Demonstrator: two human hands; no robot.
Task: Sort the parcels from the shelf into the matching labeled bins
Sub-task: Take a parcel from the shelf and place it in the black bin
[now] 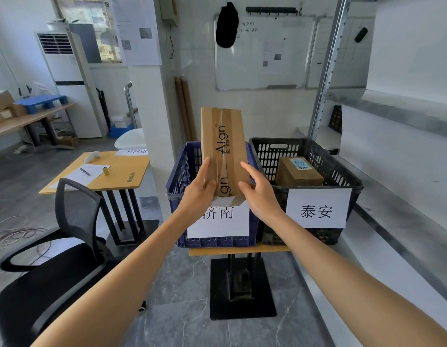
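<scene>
Upright cardboard parcel (pixel 223 149) between left hand (pixel 199 191) pinching its edge and seemingly straight-fingered right hand (pixel 259 191).

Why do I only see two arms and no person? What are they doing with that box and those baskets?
The camera sits on the person's head and looks forward and down, so you see only their arms, as if they were your own. The left hand grips a tall cardboard box by its edge, and the right hand rests against the other side with its fingers straight. The box is held upright over a blue bin. Beside it stands a black bin with a smaller box inside. Each bin has a paper sign with a place name, and both stand on a small table. The person is sorting parcels into the matching bins.
</scene>
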